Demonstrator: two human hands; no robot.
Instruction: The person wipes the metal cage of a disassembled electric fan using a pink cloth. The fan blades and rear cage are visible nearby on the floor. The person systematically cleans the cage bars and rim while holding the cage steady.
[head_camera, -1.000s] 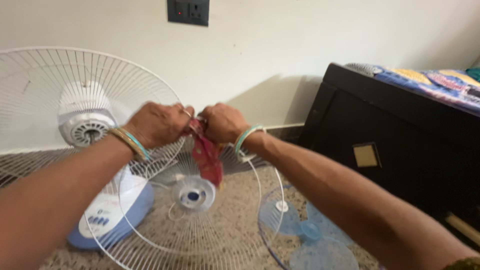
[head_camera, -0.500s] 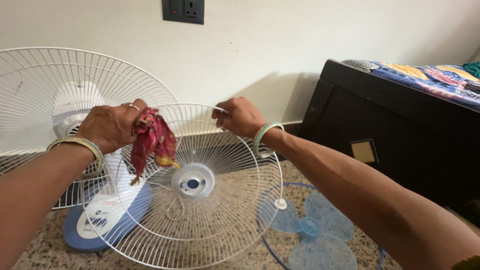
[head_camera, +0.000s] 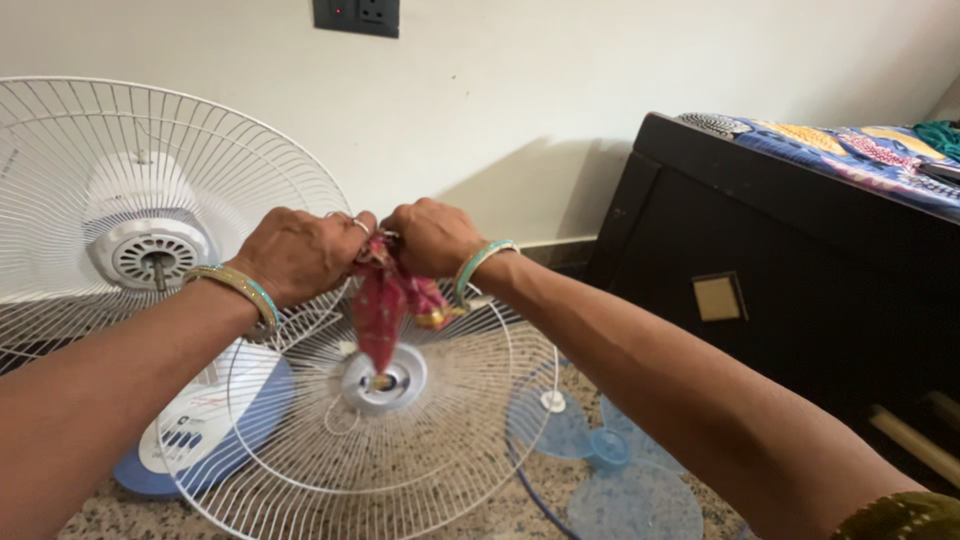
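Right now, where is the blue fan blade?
In the head view, the blue fan blade lies flat on the speckled floor at lower right, beside the loose white grille and in front of the black cabinet.

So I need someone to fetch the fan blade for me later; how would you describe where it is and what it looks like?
Start at the black cabinet on the right; on the speckled floor at its foot, right of the loose white wire grille, lies the fan blade. It is the only translucent pale blue piece, flat with rounded lobes, unlike the white wire guards beside it.
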